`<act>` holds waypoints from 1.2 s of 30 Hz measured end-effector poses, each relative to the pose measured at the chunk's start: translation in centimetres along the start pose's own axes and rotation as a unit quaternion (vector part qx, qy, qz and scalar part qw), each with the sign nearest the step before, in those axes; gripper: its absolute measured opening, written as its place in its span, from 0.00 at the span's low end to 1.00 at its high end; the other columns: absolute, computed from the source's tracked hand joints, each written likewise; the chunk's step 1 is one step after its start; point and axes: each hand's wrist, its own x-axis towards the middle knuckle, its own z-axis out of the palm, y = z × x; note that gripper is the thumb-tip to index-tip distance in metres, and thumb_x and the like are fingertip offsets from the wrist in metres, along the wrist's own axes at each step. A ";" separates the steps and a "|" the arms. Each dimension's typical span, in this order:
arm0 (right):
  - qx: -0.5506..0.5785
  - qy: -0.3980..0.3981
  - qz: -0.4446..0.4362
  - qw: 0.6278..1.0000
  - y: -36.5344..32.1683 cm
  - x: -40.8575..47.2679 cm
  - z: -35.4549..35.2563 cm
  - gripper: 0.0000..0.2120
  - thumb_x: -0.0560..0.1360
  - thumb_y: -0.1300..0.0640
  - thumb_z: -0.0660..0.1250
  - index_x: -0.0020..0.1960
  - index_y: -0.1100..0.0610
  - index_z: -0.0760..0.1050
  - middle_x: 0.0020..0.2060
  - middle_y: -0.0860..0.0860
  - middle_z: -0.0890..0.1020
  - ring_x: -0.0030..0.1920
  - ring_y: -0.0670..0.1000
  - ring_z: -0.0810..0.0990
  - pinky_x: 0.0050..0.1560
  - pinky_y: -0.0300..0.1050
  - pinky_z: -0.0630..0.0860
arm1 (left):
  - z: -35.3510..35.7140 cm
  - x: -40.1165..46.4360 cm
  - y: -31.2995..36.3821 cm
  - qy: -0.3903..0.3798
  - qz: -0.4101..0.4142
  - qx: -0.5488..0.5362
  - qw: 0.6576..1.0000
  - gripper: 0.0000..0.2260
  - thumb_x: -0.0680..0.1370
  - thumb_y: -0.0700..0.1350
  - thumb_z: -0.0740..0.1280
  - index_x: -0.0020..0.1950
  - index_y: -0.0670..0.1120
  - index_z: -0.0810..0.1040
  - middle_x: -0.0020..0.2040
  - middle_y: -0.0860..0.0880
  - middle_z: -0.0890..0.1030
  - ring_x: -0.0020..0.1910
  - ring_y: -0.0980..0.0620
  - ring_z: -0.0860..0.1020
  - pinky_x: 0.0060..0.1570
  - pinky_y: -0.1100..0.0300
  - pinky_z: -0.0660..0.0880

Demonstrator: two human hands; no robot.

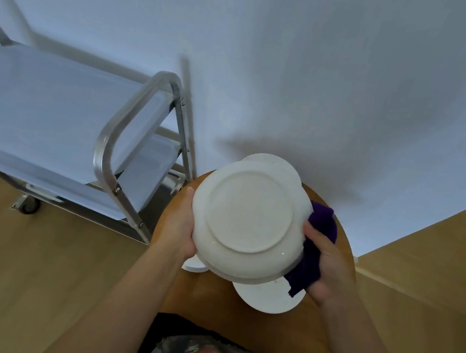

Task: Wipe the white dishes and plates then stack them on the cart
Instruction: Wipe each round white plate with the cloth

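A white dish (247,212) is held bottom up above the round wooden table (247,328). My left hand (179,226) grips its left rim. At the dish's right rim my right hand (326,263) holds a purple cloth (313,250) against the edge. Other white plates lie on the table under the dish: one shows at the far side (276,162), one at the near right (267,299), and a small piece at the near left (193,264). The metal cart (52,117) stands to the left with nothing on its top shelf.
The cart has a tubular handle (123,131) on the side nearest the table and a lower shelf (147,169). A white wall runs behind the table and cart. Pale wood floor (13,263) lies to the left and right.
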 end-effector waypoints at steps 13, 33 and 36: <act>-0.752 -0.155 -0.363 0.528 -1.2 1.0 5.6 0.53 0.63 0.32 0.70 0.77 0.49 0.45 0.76 0.51 0.50 0.75 0.54 0.48 0.74 0.53 0.47 | 0.8 -1.9 1.8 -0.083 0.372 0.418 0.825 0.22 0.81 0.51 0.56 0.28 0.47 0.68 0.21 0.54 0.66 0.23 0.58 0.64 0.28 0.64 0.64; -0.078 -0.021 -0.162 0.984 1.1 1.5 0.8 0.41 0.59 0.54 0.79 0.68 0.54 0.65 0.56 0.55 0.78 0.52 0.53 0.81 0.41 0.44 0.79 | 2.8 -3.9 2.7 0.005 0.139 0.047 0.989 0.19 0.72 0.69 0.59 0.35 0.58 0.80 0.30 0.60 0.82 0.34 0.56 0.81 0.38 0.57 0.76; -0.043 -0.014 -0.118 0.992 0.8 2.1 0.1 0.36 0.59 0.50 0.77 0.65 0.53 0.69 0.52 0.53 0.81 0.48 0.53 0.82 0.39 0.46 0.79 | 2.8 -4.4 1.3 0.013 0.137 0.108 0.985 0.17 0.63 0.75 0.56 0.36 0.69 0.79 0.35 0.65 0.81 0.46 0.52 0.80 0.50 0.48 0.77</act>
